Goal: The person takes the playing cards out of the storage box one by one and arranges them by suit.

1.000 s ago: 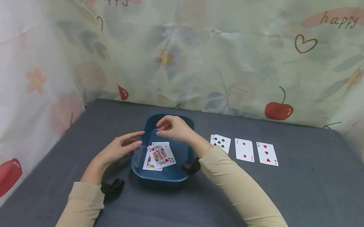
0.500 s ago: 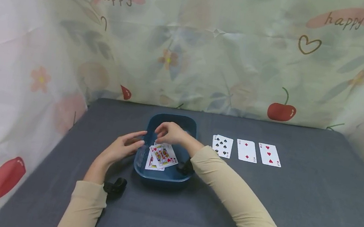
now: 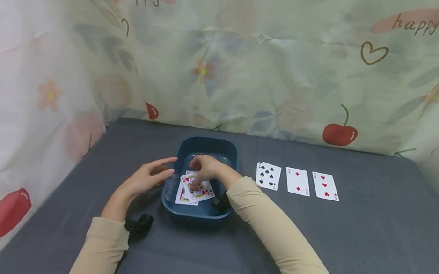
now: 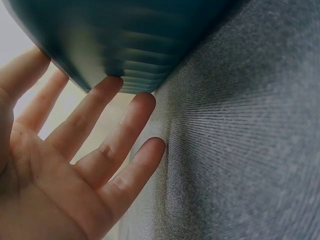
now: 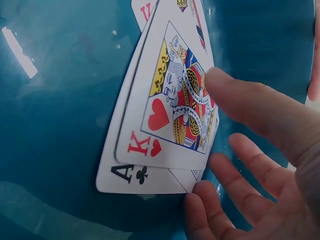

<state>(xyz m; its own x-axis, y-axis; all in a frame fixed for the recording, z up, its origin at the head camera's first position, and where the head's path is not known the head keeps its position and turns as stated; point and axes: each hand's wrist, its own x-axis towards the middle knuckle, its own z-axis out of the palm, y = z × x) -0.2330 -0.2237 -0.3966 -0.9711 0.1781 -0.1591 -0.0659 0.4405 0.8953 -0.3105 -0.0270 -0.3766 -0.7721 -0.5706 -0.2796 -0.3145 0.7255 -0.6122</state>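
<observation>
Down in the blue tray point(image 3: 209, 147) mid-table: right hand point(image 3: 207, 169) fingertips pressing the king of hearts point(image 5: 175, 107), nothing gripped; left hand point(image 3: 148, 179) open, steadying the tray wall. Could easily drag the ace of clubs point(image 5: 145, 177) underneath along too.

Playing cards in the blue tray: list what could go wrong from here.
1. The king of hearts card overlaps the ace of clubs card, so the right hand may drag both together.
2. The left hand only touches the glossy blue plastic tray with straight fingers; the tray could slide on the grey cloth-covered table.
</observation>
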